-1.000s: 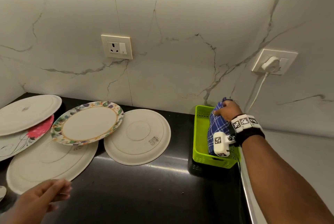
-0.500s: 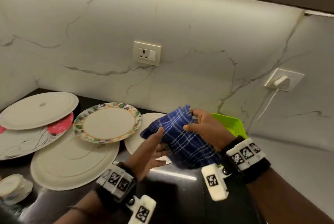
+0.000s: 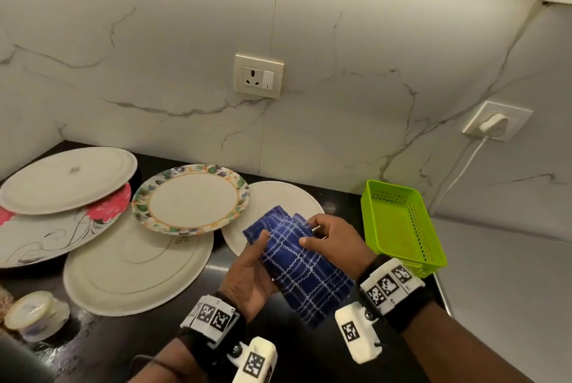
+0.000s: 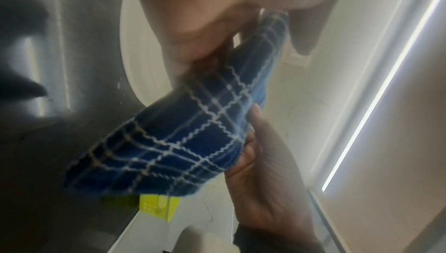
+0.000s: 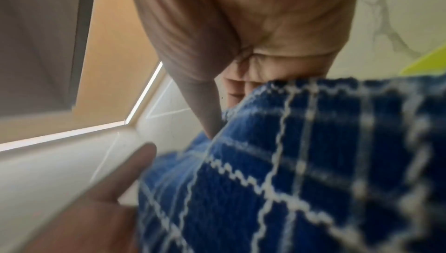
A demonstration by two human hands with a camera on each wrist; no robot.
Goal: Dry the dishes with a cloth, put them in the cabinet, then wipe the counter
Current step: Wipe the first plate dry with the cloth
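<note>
Both your hands grip the folded blue cloth [image 3: 297,262] above the counter [image 3: 161,348], fingers [image 3: 312,240] curled on it; shake it open, then take the flowered plate [image 3: 190,198] at ten o'clock

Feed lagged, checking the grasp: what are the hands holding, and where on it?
Both hold the folded blue checked cloth: left hand at its left edge, right hand at its upper right edge.
</note>
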